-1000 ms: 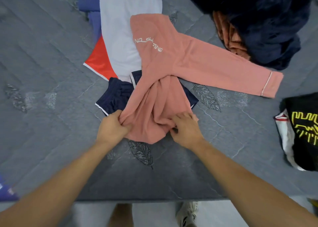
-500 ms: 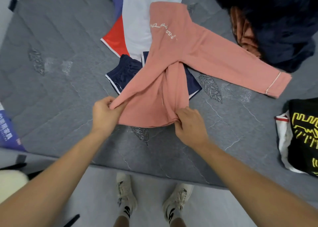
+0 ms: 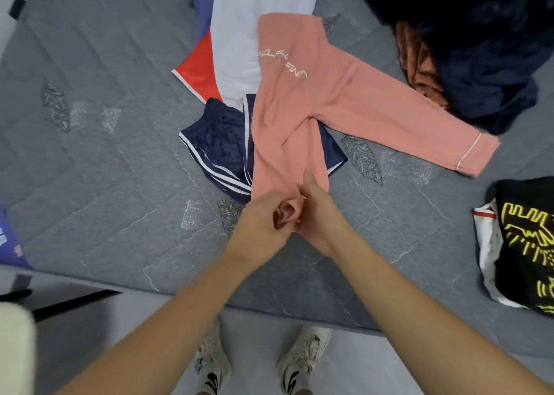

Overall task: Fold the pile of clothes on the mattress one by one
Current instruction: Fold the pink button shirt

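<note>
The pink garment (image 3: 302,100) is being held at its near end, where both hands are meeting just above the near part of the grey mattress (image 3: 105,160). The bunched near hem is being gripped by the left hand (image 3: 262,220), its fingers curled round a fold of the cloth. The same end is being pinched by the right hand (image 3: 319,211), its thumb pointing far along the fabric, its other fingers hidden beneath. The rest of the garment is lying spread toward the far side, one leg reaching right, across navy shorts (image 3: 218,151) and a white garment (image 3: 242,35). A red piece (image 3: 198,68) is showing at the white garment's left. A dark pile (image 3: 479,50) is lying far right, and a black printed shirt (image 3: 527,238) at the right edge.
</note>
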